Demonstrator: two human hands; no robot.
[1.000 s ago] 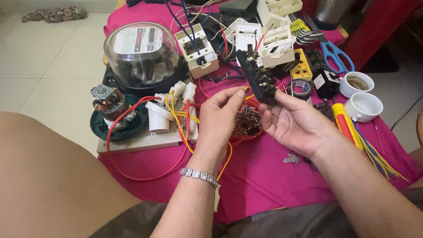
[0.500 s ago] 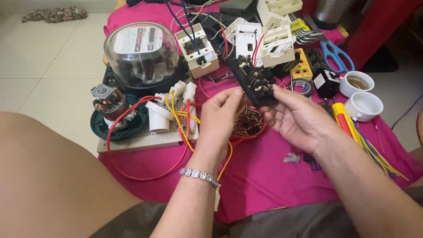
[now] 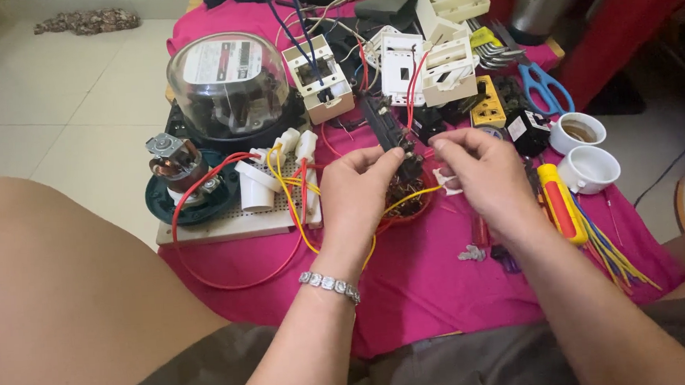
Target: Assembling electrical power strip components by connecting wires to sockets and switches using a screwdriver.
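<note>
meter label: a white rectangular plate with a red stripe is seen inside the glass-domed meter (image 3: 227, 81), at the far left of the pink cloth (image 3: 441, 289).
packages: none are seen.
screens: none are seen.

viewpoint: head-worn, above the lap
facing: steeply down and forward onto pink cloth (image 3: 441, 289)
nearness: close, forearms fill the near edge

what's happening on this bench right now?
A person seated at a pink-covered table holds a black electrical part with red wires between both hands. The left hand pinches its lower end, the right hand is beside it. Around them: a glass-domed meter, white switch boxes, blue scissors.
</note>
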